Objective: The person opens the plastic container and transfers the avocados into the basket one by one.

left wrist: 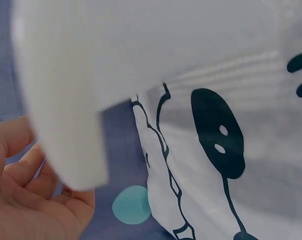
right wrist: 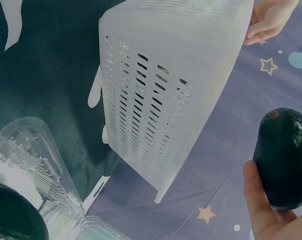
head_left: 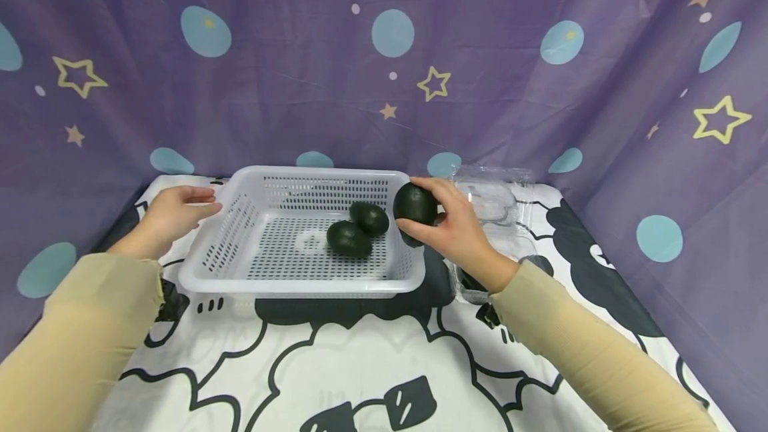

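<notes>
My right hand (head_left: 453, 222) grips a dark green avocado (head_left: 415, 204) between thumb and fingers, over the right rim of a white perforated plastic basket (head_left: 312, 285). The right wrist view shows this avocado (right wrist: 283, 157) beside and apart from the basket's slotted side wall (right wrist: 140, 100). Two more avocados (head_left: 349, 239) lie together on the basket floor, right of its middle. My left hand (head_left: 171, 215) is at the basket's left rim, thumb and fingertips right beside the edge. In the left wrist view the rim (left wrist: 65, 125) partly hides that hand's fingers.
Right of the basket stands an open clear plastic clamshell box (head_left: 489, 209), partly behind my right forearm. Another avocado (right wrist: 13, 215) sits in it. A white cloth with black cartoon drawings (head_left: 360, 365) covers the table. A purple patterned curtain (head_left: 384, 132) hangs behind and at both sides.
</notes>
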`<action>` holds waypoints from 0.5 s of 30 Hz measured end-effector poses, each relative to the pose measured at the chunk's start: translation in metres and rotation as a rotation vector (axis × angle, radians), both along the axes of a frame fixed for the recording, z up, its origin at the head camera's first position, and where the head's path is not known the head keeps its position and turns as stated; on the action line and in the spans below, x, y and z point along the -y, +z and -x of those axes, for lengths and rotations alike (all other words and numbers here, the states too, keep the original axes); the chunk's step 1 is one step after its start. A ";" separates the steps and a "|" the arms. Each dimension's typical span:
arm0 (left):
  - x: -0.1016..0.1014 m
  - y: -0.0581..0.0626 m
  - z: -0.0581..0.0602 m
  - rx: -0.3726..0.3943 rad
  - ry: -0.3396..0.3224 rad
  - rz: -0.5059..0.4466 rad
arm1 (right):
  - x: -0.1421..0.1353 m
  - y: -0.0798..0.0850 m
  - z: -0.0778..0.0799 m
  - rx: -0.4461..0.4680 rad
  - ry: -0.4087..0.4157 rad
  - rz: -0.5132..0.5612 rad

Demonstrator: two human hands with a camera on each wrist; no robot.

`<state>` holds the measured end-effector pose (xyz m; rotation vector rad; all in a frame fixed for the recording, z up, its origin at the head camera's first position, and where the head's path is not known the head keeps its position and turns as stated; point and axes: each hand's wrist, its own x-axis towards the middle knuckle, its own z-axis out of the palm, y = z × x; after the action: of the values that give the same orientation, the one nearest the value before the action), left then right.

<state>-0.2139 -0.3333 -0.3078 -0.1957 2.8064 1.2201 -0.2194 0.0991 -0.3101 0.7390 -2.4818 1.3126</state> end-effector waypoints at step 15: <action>0.015 -0.016 0.005 0.108 -0.018 0.003 | 0.004 -0.003 0.004 0.007 0.018 -0.021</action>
<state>-0.2189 -0.3487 -0.3242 -0.2294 2.7127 1.1645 -0.2233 0.0954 -0.3134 0.7643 -2.5038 1.2985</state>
